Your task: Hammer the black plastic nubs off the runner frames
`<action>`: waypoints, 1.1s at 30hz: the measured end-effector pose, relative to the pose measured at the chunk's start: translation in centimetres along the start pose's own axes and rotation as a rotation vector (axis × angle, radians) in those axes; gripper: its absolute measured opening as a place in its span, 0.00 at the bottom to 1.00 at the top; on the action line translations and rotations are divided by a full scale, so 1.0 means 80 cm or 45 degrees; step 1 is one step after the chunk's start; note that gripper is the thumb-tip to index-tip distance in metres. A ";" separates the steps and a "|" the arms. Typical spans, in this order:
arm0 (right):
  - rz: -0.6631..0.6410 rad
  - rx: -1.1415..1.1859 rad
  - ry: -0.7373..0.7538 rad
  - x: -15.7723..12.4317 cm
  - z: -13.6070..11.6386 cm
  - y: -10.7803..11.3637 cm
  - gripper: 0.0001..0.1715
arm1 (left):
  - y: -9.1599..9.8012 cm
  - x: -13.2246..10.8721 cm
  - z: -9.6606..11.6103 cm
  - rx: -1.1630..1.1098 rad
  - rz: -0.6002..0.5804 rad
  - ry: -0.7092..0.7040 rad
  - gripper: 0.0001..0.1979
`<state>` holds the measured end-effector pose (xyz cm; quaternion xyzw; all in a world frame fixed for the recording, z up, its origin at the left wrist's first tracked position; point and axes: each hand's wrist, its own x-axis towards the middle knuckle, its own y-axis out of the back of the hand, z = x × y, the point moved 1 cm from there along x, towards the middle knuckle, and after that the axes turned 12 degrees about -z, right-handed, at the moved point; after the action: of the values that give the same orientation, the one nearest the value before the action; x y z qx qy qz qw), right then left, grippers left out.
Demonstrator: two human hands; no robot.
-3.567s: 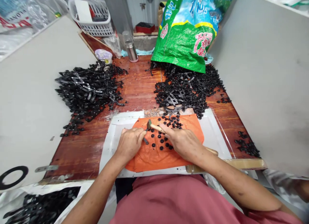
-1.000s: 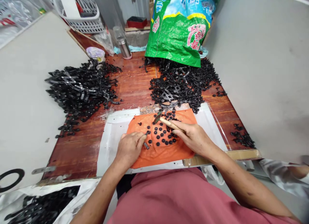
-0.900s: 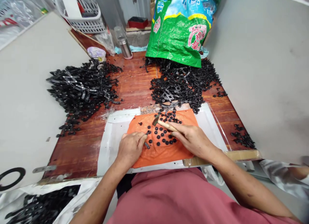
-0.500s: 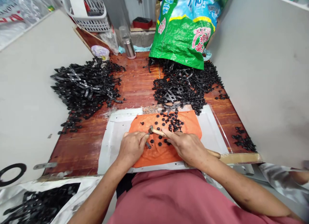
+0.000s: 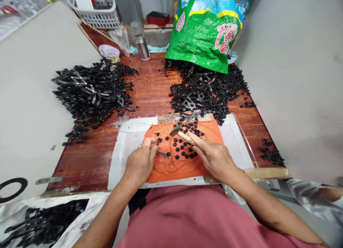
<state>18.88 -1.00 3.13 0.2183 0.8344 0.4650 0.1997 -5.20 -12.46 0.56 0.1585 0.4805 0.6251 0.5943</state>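
My right hand [image 5: 214,157] is closed around the wooden handle of a small hammer [image 5: 184,136]. The hammer's dark head is up over the far part of an orange cloth [image 5: 174,175]. At the cloth's left side, my left hand [image 5: 139,164] pinches a thin black strap-like part [image 5: 159,142] between thumb and finger. Part of it is hidden by the fingers. Several small round black studs [image 5: 177,149] lie on the cloth between my hands. A black strip with a round end [image 5: 162,154] lies just right of my left fingertips.
Heaps of black linked parts lie at the left [image 5: 93,94] and far right [image 5: 200,94] of the wooden table [image 5: 148,87]. A green bag [image 5: 198,51] stands behind the right heap, near a steel flask [image 5: 142,46]. Grey panels [image 5: 289,80] rise on both sides.
The hammer head has lifted away from the part in my left hand, up and to the right. My left hand has shifted slightly left with the black part.
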 end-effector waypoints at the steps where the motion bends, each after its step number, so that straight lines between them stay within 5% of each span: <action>1: 0.027 0.073 0.001 -0.003 0.003 0.004 0.31 | 0.006 -0.007 -0.002 -0.091 0.005 -0.011 0.22; 7: 0.019 0.218 -0.092 -0.024 0.010 0.008 0.29 | 0.011 -0.029 -0.016 -0.357 -0.037 -0.324 0.16; 15: -0.020 0.205 -0.094 -0.039 0.009 0.001 0.29 | -0.028 -0.022 -0.010 0.089 0.031 -0.135 0.16; 33: -0.112 0.015 -0.122 -0.042 0.008 -0.009 0.31 | -0.037 -0.014 -0.002 0.210 0.014 -0.123 0.15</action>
<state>21.84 -2.72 2.67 0.2046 0.8354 0.4397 0.2585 -3.27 -14.04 -1.41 0.2395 0.5003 0.5784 0.5981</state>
